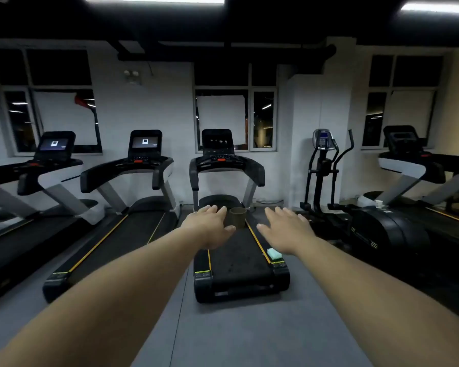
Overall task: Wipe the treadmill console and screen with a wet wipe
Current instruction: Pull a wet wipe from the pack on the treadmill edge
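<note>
From the head view, I see my left hand (214, 225) and right hand (286, 229) stretched out, each grip open and holding nothing. The treadmill console (221, 160) and screen (217, 141) are far ahead. A pale green pack (273, 253), maybe the wipes, lies on the belt's right edge. A brown cup-like thing (238, 217) stands on the belt; I could kick it stepping on.

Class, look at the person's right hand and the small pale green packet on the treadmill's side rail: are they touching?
Cannot tell. In the head view the right hand is outstretched, and its wrist overlaps the pale green packet on the treadmill, with only one view to judge depth.
</note>
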Tool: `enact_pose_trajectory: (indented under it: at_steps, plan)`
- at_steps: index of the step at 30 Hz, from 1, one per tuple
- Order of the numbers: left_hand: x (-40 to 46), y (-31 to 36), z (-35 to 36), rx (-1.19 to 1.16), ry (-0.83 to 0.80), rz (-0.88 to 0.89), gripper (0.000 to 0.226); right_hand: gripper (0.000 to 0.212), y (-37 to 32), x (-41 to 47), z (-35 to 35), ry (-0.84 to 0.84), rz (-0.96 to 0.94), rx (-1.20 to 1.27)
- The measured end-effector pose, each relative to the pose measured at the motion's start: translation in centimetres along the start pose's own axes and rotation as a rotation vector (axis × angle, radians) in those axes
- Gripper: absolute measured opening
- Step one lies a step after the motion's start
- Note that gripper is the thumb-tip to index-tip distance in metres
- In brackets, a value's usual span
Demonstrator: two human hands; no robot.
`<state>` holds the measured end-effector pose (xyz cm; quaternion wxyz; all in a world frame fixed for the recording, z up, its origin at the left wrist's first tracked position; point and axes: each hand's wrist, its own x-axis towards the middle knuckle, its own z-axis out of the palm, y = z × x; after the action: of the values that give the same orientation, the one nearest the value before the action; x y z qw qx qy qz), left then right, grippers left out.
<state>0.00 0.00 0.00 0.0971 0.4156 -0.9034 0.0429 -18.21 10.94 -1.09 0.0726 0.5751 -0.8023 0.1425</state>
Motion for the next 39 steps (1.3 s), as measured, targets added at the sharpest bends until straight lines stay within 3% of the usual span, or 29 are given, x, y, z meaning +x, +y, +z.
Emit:
enact_pose_trajectory:
  at_steps: [23, 39]
  plan:
    - [30.4, -7.9, 21.2, -0.065, -0.179, 0.096, 0.081, 0.062, 6.1, 26.5, 23.1, -0.060, 0.091, -0.040]
    - [55.2, -0.6, 36.5, -0.122, -0.243, 0.020, 0.086, 0.066, 26.6, 45.5, 35.8, -0.192, 0.093, -0.005]
